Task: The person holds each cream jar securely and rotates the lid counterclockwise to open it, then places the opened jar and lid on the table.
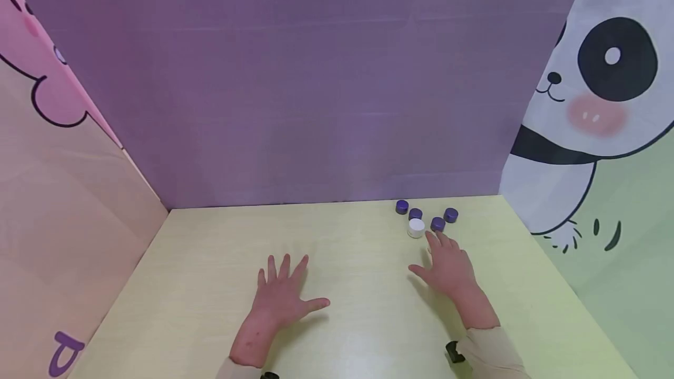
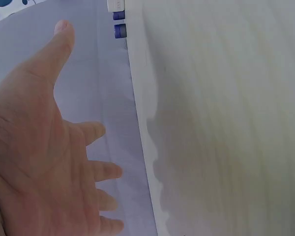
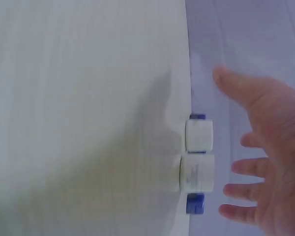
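Note:
My left hand [image 1: 281, 302] is held over the table with its fingers spread and nothing in it; its palm [image 2: 39, 157] shows in the left wrist view. My right hand [image 1: 450, 265], also spread, hovers just in front of a cluster of small round cap-like pieces. In the head view a white piece [image 1: 416, 228] stands left of its fingertips. Beyond are several purple-blue pieces, among them one [image 1: 437, 224] by the fingertips. The right wrist view shows two white pieces, a larger one [image 3: 197, 173] and a smaller one [image 3: 199, 135]; my hand hides one of them from the head view.
The pale wooden table [image 1: 342, 250] ends at a purple backdrop [image 1: 337, 92]. A panda-printed panel [image 1: 584, 180] borders it on the right, a pink and beige panel [image 1: 68, 192] on the left. A black band [image 1: 454, 352] shows at the right wrist.

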Tool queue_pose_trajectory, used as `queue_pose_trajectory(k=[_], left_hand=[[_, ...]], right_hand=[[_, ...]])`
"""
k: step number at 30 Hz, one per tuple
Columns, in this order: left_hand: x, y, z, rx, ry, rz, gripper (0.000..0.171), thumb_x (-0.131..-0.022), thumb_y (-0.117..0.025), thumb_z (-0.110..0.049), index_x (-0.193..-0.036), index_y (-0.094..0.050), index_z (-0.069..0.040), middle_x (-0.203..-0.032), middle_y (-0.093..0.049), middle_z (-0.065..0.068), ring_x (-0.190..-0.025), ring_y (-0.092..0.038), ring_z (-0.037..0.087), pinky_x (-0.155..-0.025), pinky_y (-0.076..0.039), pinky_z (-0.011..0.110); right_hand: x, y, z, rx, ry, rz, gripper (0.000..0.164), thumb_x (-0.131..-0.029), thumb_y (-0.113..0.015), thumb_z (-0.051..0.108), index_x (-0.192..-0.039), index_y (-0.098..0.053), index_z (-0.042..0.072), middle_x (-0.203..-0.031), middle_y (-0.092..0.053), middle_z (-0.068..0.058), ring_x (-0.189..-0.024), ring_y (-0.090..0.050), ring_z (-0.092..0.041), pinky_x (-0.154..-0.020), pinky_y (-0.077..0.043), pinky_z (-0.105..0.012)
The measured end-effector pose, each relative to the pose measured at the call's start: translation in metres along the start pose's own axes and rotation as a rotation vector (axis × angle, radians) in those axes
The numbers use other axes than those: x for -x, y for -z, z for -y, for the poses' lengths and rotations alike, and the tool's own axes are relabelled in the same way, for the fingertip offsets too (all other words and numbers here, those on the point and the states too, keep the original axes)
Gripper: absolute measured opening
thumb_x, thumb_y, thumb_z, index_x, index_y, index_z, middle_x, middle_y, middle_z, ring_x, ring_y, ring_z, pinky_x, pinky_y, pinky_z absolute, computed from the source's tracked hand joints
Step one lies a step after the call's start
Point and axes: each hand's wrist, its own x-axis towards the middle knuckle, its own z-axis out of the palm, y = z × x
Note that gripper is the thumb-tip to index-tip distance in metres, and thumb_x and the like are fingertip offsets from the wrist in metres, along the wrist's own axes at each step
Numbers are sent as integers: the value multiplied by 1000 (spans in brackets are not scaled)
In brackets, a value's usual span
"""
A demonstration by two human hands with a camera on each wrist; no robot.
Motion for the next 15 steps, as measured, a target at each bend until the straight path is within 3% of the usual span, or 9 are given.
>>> queue_pose_trajectory(k=[8,15], left_hand=[[0,0,1,10,-43,-7,100,-73,-57,-80,-150,-39,-18,-150,-34,22,-139,-15,53,-108,-18,64],[0,0,-2,56,-138,-18,88,-76,-63,-72,-141,-51,-14,-140,-49,14,-135,-32,45,-104,-30,58]], right_hand=[[-16,3,-23,-66,-105,-31,65,-80,-76,36,-127,-54,-3,-118,-56,-26,-100,-57,-45,-74,-50,-56],[-26,3,-35,-97,-186,56,62,-82,-74,35,-127,-54,-2,-115,-58,-25,-100,-59,-41,-77,-49,-54]])
